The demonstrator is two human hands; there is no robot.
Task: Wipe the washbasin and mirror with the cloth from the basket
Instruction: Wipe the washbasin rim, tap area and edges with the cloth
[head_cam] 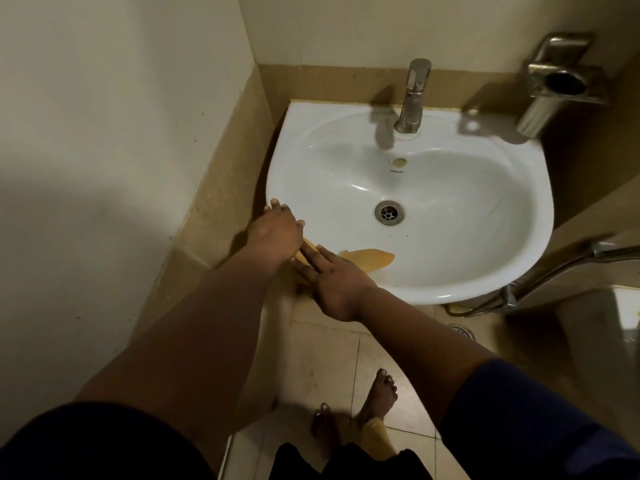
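Observation:
A white washbasin [485,188] hangs in the corner, with a steel tap [414,95] at its back and a round drain [389,212] in the bowl. A yellow cloth [370,258] lies over the near left rim and partly in the bowl. My left hand [277,230] rests on the left rim, fingers spread, its lower edge touching the cloth. My right hand [334,277] lies flat on the cloth at the front left rim, fingers straight and pointing left. The part of the cloth under both hands is hidden. No mirror or basket is in view.
A steel holder [557,86] is fixed to the wall at the basin's back right. A hose with a sprayer [588,258] hangs at the right, below the rim. The left wall [121,133] stands close to the basin. My bare feet [377,400] stand on the tiled floor below.

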